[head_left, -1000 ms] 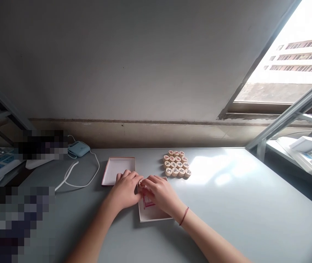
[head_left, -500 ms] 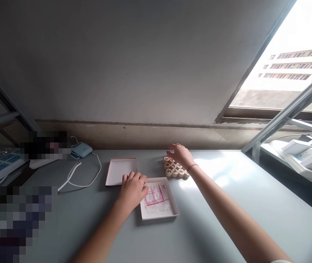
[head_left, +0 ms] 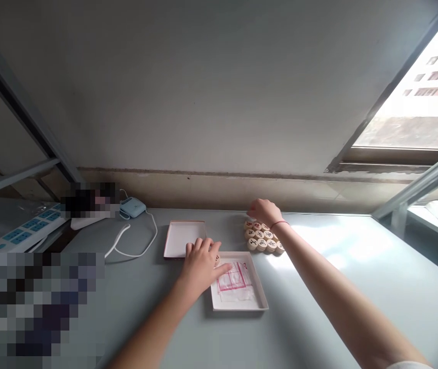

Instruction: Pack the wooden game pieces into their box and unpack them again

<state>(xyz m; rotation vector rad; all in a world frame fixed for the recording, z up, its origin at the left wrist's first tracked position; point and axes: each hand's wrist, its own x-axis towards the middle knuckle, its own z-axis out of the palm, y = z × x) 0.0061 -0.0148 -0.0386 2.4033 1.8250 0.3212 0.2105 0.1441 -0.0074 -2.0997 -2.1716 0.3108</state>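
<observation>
My left hand (head_left: 200,264) lies over the left rim of a white shallow box (head_left: 259,302), its thumb spread away from the fingers. Beside those fingers, in the box's back left corner, a wooden Chinese chess piece (head_left: 217,260) partly shows. Inside the box lies a thin sheet with a red printed grid (head_left: 232,278). My right hand (head_left: 264,211) is behind and above the stacked Chinese chess pieces (head_left: 259,234), fingers curled downward. What those fingertips hold, if anything, is hidden. The stacks stand in close rows, with black or red characters on top.
A box lid (head_left: 182,230) lies open side up behind my left hand. Further left are a white cable (head_left: 142,253), a light blue device (head_left: 132,207) and a power strip (head_left: 30,230). A wall (head_left: 203,189) runs behind the grey table (head_left: 319,302), between metal frame bars.
The view has swung left. My left thumb has moved away from the fingers and the chess piece. My right hand's fingers have curled down at the back of the stacks.
</observation>
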